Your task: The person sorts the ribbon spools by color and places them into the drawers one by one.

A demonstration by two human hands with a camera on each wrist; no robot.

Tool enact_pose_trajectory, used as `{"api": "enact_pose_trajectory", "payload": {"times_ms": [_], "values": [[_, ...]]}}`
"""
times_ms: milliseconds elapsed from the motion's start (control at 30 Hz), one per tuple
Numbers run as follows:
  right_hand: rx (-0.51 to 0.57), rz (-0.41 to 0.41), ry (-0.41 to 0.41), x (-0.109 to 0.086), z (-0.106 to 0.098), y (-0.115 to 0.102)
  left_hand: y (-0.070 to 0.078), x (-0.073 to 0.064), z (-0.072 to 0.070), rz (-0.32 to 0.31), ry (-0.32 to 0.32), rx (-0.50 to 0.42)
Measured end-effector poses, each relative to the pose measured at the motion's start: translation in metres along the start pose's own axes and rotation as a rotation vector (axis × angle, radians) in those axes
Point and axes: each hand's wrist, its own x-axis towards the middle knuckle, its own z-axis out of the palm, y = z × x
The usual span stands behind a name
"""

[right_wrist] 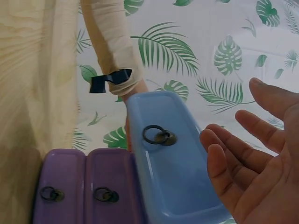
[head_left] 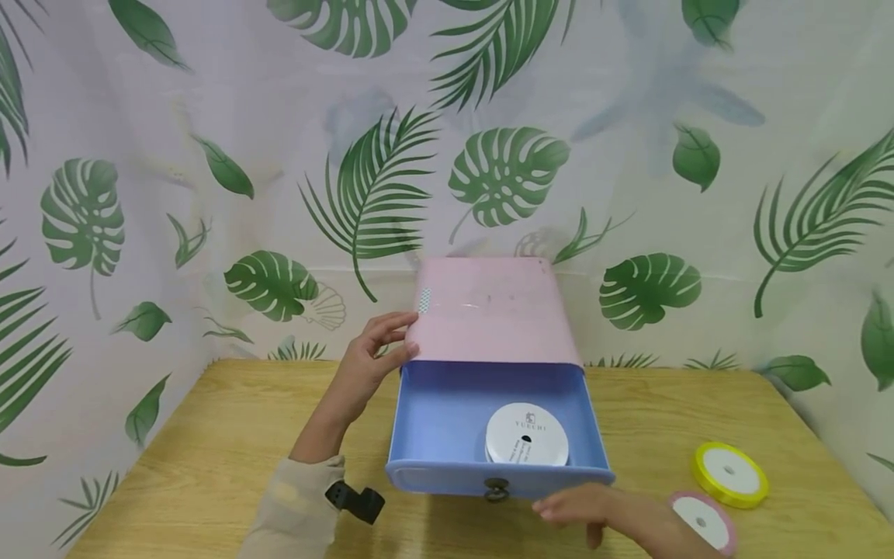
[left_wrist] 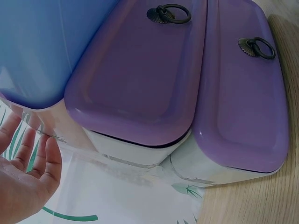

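A small cabinet with a pink top (head_left: 489,310) stands against the backdrop, its blue drawer (head_left: 440,415) pulled out at the top. In the drawer lies a white ribbon spool (head_left: 527,435) with printed lettering. My left hand (head_left: 370,357) rests its fingertips and thumb on the left side of the pink top; the left wrist view has those fingers (left_wrist: 51,156) extended against the casing. Near the right end of the drawer front is my right hand (head_left: 594,508), holding nothing. In the right wrist view its fingers (right_wrist: 229,168) are spread loosely beside the blue front.
Two purple drawers (left_wrist: 140,65) with ring pulls sit closed below the blue one. On the wooden table (head_left: 244,435), to the right, lie a yellow ribbon roll (head_left: 754,494) and a pink ribbon roll (head_left: 701,522). A leaf-printed curtain (head_left: 524,101) hangs behind.
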Motion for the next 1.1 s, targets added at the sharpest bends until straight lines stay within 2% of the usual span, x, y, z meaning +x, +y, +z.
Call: {"api": "enact_pose_trajectory", "payload": {"times_ms": [33,67,100,167,233,400,500,600,733,867,1100], "values": [[-0.04,-0.104,0.038,0.011,-0.002,-0.026,0.0,0.0,0.0,-0.001,0.001,0.0],[-0.027,-0.082,0.048,0.012,0.0,-0.028,0.0,0.0,0.0,-0.003,0.003,0.001],[-0.102,-0.158,0.098,0.015,0.001,-0.04,0.0,-0.001,0.0,-0.003,0.003,0.002],[-0.082,-0.14,0.1,0.025,0.0,-0.054,-0.001,-0.001,0.0,-0.005,0.005,0.004],[-0.072,-0.085,0.096,0.028,0.001,-0.057,0.0,-0.001,0.0,-0.007,0.006,0.003],[-0.037,0.074,0.118,0.024,0.008,-0.052,-0.001,-0.001,0.001,-0.013,0.008,-0.004],[-0.037,0.116,0.165,0.024,0.014,-0.045,-0.002,-0.001,0.001,-0.011,0.008,-0.004],[0.02,0.172,0.19,0.026,0.02,-0.038,-0.002,-0.001,0.001,-0.011,0.01,-0.006],[0.104,0.193,0.21,0.031,0.027,-0.033,-0.001,-0.001,0.002,-0.011,0.01,-0.005],[0.138,0.173,0.237,0.033,0.031,-0.031,0.0,-0.001,0.003,-0.015,0.013,-0.004],[0.069,0.101,0.251,0.032,0.031,-0.036,0.001,-0.001,0.002,-0.01,0.012,0.005]]}}
